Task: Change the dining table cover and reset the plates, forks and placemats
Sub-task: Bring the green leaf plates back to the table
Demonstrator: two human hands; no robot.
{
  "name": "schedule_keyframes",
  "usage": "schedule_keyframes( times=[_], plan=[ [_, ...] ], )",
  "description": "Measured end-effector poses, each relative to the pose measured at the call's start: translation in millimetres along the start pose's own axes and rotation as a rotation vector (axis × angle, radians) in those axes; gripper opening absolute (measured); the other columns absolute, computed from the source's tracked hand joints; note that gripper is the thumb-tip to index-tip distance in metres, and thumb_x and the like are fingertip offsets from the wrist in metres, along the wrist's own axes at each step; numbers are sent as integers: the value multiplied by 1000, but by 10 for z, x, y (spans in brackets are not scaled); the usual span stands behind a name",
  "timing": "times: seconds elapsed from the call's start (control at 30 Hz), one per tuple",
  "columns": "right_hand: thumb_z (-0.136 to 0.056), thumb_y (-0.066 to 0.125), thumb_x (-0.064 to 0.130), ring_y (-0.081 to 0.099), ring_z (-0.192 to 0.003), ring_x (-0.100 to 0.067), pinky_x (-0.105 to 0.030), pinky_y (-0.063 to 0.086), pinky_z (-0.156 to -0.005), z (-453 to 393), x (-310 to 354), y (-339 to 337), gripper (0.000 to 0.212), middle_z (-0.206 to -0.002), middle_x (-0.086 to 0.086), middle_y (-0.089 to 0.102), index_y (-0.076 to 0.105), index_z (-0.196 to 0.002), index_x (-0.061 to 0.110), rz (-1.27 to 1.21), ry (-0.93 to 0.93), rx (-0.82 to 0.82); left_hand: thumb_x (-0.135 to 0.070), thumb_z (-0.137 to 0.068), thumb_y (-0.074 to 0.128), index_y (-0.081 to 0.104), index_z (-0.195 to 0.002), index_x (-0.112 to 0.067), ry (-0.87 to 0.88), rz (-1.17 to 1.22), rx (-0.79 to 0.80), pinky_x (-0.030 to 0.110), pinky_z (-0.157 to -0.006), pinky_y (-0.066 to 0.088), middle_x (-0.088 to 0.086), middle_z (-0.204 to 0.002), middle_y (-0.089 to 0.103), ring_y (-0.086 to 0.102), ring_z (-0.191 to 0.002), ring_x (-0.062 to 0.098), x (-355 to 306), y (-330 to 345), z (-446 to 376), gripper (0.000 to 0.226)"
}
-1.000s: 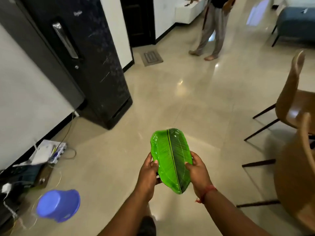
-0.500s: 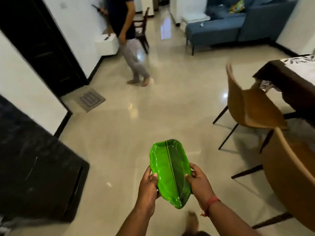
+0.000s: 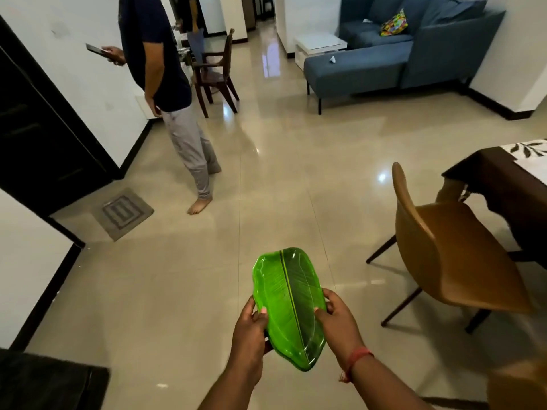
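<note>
Holding a green leaf-shaped plate [image 3: 288, 306] out in front of the body, the person grips it at both long edges, well above the glossy tiled floor [image 3: 266, 187]. The left hand [image 3: 251, 329] curls round the left rim, thumb laid on the upper face and fingers underneath. The right hand [image 3: 337, 321] grips the right rim the same way; a red thread band [image 3: 358, 355] sits on that wrist. The plate lies roughly level, its long axis pointing away from the person, with a dark midrib running along its length.

To the right stands a tan moulded chair [image 3: 455, 261] on dark legs. Just beyond it is the corner of the dining table [image 3: 497, 184], draped in a dark brown cover with a white leaf-print cloth [image 3: 529, 158] on top. The plate is well apart from the table.

Farther back on the left, a second person [image 3: 168, 93] stands barefoot, holding a phone [image 3: 94, 49]. A grey doormat [image 3: 122, 213] lies near a dark door. A blue sofa [image 3: 414, 51] occupies the far corner.
</note>
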State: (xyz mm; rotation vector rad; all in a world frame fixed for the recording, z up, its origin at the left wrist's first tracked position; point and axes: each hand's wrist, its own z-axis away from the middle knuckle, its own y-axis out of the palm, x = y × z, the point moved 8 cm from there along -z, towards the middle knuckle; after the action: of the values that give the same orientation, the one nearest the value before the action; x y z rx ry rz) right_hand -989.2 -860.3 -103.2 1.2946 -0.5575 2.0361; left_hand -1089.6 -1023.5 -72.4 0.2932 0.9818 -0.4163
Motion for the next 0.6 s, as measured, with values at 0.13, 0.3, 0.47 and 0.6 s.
schedule_keyframes(
  times=[0.13, 0.3, 0.47, 0.6],
  plan=[
    [-94, 53, -1, 74, -88, -20, -46, 58, -85, -918, 429, -100, 36, -96, 0, 77, 62, -116, 26, 5, -12, -13, -12, -104, 44, 61, -111, -44, -13, 3, 32, 37, -68, 58, -4, -101, 76, 72, -92, 25, -489, 413, -918, 37],
    [-96, 52, 0, 74, -86, -22, -45, 58, -83, -2153, 924, -324, 37, -93, 0, 77, 60, -116, 30, -6, -9, -107, -12, -103, 48, 58, -121, -44, -35, 7, 111, 33, -62, 57, -3, -106, 75, 71, -94, 24, -1052, 1028, -2228, 38],
    [-95, 55, 0, 74, -82, -26, -46, 60, -80, -3172, 1487, -557, 36, -90, -4, 77, 60, -117, 28, -80, 29, -214, -9, -101, 53, 58, -125, -38, -61, -15, 191, 34, -62, 58, -6, -113, 73, 71, -98, 21, -1741, 1653, -3336, 38],
    [-96, 54, 1, 74, -81, -24, -42, 60, -77, -3863, 1870, -761, 35, -89, -3, 77, 60, -116, 29, -114, 43, -272, -11, -100, 54, 54, -135, -34, -60, -81, 224, 38, -68, 60, -6, -121, 69, 71, -100, 21, -2191, 2154, -4068, 42]
  ],
)
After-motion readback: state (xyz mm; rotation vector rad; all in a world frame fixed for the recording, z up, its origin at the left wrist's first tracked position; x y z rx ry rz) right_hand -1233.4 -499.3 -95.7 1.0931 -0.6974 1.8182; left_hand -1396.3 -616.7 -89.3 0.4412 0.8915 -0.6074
